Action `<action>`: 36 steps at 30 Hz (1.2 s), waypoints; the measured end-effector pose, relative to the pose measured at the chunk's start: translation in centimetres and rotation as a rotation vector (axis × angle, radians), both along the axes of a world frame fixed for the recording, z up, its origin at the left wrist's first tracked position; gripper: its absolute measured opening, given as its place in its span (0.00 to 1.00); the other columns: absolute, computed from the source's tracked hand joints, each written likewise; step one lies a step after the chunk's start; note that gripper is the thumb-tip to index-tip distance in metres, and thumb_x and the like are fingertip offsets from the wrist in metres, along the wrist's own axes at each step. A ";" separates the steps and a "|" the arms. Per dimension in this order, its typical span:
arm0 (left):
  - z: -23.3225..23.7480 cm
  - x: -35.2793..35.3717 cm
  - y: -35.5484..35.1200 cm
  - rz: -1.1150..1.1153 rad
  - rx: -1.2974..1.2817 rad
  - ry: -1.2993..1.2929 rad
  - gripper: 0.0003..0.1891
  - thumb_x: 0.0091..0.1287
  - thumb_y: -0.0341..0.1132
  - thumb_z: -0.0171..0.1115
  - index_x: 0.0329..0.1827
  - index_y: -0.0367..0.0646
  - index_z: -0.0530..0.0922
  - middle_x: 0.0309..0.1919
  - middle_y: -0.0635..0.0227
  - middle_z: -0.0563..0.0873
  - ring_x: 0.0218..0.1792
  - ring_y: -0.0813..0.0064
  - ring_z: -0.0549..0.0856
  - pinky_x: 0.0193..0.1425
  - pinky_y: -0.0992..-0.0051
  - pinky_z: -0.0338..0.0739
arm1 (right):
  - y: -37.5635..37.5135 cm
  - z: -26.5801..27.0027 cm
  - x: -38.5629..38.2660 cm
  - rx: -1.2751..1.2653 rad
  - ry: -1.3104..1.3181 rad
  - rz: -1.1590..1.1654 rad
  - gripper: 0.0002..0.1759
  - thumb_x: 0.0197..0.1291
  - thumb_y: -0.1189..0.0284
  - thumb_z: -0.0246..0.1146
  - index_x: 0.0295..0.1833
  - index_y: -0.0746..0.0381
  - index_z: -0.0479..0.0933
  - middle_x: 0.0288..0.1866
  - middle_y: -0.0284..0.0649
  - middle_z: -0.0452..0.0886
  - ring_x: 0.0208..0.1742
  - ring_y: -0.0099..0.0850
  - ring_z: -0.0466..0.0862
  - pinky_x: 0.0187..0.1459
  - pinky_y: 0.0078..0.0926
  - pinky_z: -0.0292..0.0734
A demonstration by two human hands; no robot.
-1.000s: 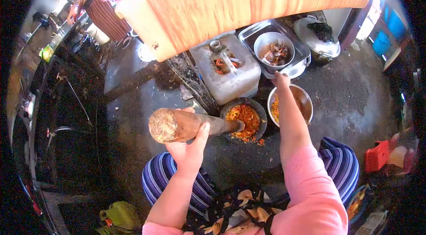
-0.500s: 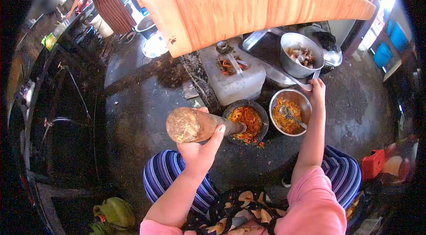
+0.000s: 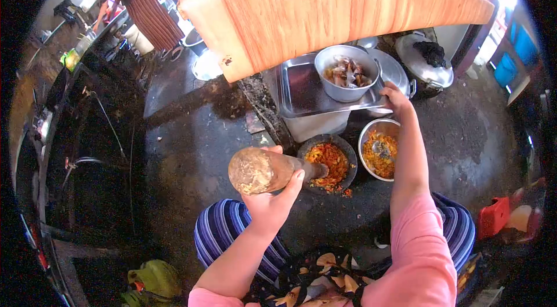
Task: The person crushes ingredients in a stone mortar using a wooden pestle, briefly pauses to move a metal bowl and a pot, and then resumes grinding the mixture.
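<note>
My left hand point(image 3: 270, 205) is wrapped round a thick wooden pestle point(image 3: 284, 172), whose far end rests in a dark stone mortar point(image 3: 350, 153) of orange-red mash. My right hand point(image 3: 395, 100) reaches forward and grips the near right corner of a rectangular metal tray point(image 3: 290, 89). On that tray stands a grey metal pot point(image 3: 346, 92) with brown chunks inside; what they are I cannot make out. The tray lies over the small stove point(image 3: 313, 126), hiding its top. Close to my right forearm is a steel bowl point(image 3: 364, 156) holding chopped orange-yellow food and a spoon.
Above the stove juts a table with a wood-patterned cover point(image 3: 348, 5). A large lidded pot point(image 3: 426, 72) with a black cloth on top stands at the right. Farther right is a red plastic object point(image 3: 493, 216). Another person point(image 3: 130, 0) works at the upper left.
My right hand has shifted the tray and its pot leftward, over the stove whose embers showed before. A round lid behind it is now visible. The pestle remains in the mortar.
</note>
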State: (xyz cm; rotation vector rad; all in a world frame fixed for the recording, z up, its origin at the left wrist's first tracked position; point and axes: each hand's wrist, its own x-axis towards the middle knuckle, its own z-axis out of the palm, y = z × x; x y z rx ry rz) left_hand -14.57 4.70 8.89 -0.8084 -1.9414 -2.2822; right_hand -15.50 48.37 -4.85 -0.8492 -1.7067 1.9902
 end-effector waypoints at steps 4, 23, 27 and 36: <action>-0.1 -0.5 -0.1 -0.017 -0.046 0.011 0.31 0.49 0.21 0.65 0.57 0.39 0.60 0.50 0.59 0.73 0.51 0.72 0.74 0.56 0.70 0.70 | 0.4 2.0 -4.2 0.049 0.011 0.064 0.24 0.56 0.63 0.59 0.57 0.60 0.66 0.47 0.38 0.75 0.42 0.30 0.78 0.28 0.32 0.82; -0.3 -0.6 0.7 -0.035 -0.054 0.078 0.32 0.49 0.22 0.67 0.57 0.37 0.60 0.50 0.58 0.73 0.49 0.74 0.75 0.52 0.74 0.73 | -4.0 -0.8 -9.6 -0.071 0.050 -0.315 0.38 0.57 0.55 0.57 0.69 0.48 0.46 0.65 0.39 0.57 0.60 0.38 0.63 0.42 0.40 0.75; -0.2 -0.6 0.6 -0.027 -0.044 0.070 0.32 0.49 0.23 0.67 0.57 0.37 0.61 0.50 0.58 0.74 0.49 0.74 0.75 0.53 0.74 0.72 | -4.2 -0.7 -9.3 -0.051 0.001 -0.372 0.36 0.57 0.57 0.58 0.68 0.49 0.49 0.58 0.41 0.64 0.53 0.36 0.68 0.40 0.39 0.74; -0.3 -0.2 0.3 -0.035 0.025 0.005 0.30 0.48 0.23 0.68 0.54 0.37 0.64 0.49 0.60 0.75 0.48 0.75 0.75 0.53 0.75 0.72 | -9.5 -1.2 -11.3 -0.125 0.289 -0.544 0.20 0.51 0.79 0.61 0.47 0.66 0.62 0.39 0.46 0.71 0.30 0.38 0.79 0.26 0.36 0.83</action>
